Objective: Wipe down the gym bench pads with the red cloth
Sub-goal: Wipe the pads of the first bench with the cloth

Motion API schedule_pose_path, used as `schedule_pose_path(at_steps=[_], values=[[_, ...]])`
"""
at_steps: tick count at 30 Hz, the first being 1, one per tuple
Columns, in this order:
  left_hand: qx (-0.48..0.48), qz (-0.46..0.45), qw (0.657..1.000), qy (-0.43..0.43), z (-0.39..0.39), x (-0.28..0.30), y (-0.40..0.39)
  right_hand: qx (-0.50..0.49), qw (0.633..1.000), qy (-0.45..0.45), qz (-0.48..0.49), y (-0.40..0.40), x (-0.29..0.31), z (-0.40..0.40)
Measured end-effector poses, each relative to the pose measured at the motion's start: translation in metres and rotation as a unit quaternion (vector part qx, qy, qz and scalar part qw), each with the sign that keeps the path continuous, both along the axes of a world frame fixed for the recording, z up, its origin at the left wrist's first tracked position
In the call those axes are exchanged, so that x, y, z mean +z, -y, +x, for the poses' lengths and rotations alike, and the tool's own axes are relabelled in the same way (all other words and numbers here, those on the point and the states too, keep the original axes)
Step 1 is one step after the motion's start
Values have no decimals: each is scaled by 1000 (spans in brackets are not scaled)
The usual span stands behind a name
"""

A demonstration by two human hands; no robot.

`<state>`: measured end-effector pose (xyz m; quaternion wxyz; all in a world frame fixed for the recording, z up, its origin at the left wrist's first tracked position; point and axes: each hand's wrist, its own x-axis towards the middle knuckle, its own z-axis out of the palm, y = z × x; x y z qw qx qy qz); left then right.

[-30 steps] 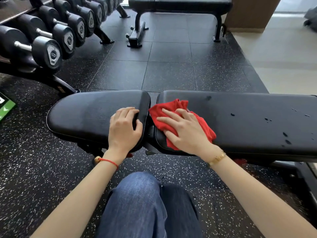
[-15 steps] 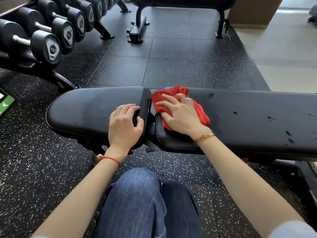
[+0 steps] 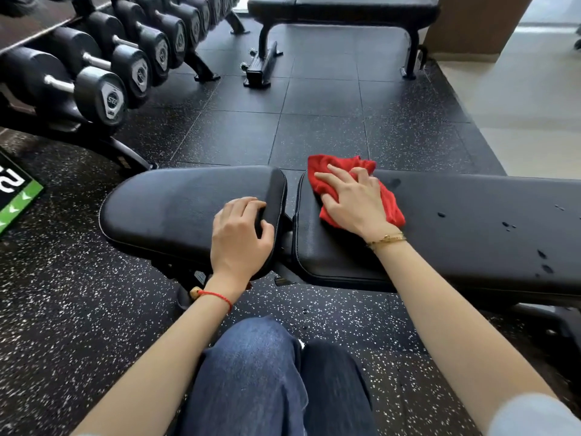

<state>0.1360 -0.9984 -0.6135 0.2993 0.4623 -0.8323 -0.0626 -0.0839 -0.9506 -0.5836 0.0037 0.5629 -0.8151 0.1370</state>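
We pressed our right hand [image 3: 355, 202] flat on the red cloth [image 3: 390, 204], fingers spread and nearly straight, pinning it to the long bench pad [image 3: 471, 234]. The cloth sat bunched at the far left corner of that pad, its far edge reaching the pad's far rim, and most of it lay hidden under our palm. Several dark droplets [image 3: 542, 261] dotted the pad to the right of the cloth, well apart from it. Our left hand [image 3: 240, 236] gripped the right end of the short seat pad [image 3: 176, 209], fingers curled over its edge beside the gap between the two pads, thumb on the top surface. A red string bracelet [image 3: 220, 298] circled our left wrist and a gold bracelet [image 3: 387, 239] our right. Our knee in blue jeans [image 3: 261, 379] showed near, between our forearms. On the far left stood a rack of dumbbells [image 3: 103, 96], and another bench [image 3: 345, 7] stood at the far side of the speckled black floor [image 3: 63, 309].
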Motion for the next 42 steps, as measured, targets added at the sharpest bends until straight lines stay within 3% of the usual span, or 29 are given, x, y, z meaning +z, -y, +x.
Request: schedule_pose_path(at_steps=[8,16,20,26,29,35,42], values=[[-2,-1,1000,-5,2,-1,2,123,992,-3,-18,-81,-9,39],[-3,-3,1000,2,1,-1,1,-51,999,-3,-11,-30,-1,-26],[-1,-6,1000,-2,2,-3,2,-10,1000,-10,0,-24,-1,-1],[-2,-12,1000,-5,2,-5,3,88,996,5,-33,-91,-9,21],[-1,-14,1000,1,1,-5,3,45,998,7,-46,-95,-9,-6],[10,-8,1000,6,-2,-3,1,-58,998,-5,-8,-29,-2,-32],[10,-6,1000,4,-1,-3,0,104,995,3,-7,-59,-5,35]])
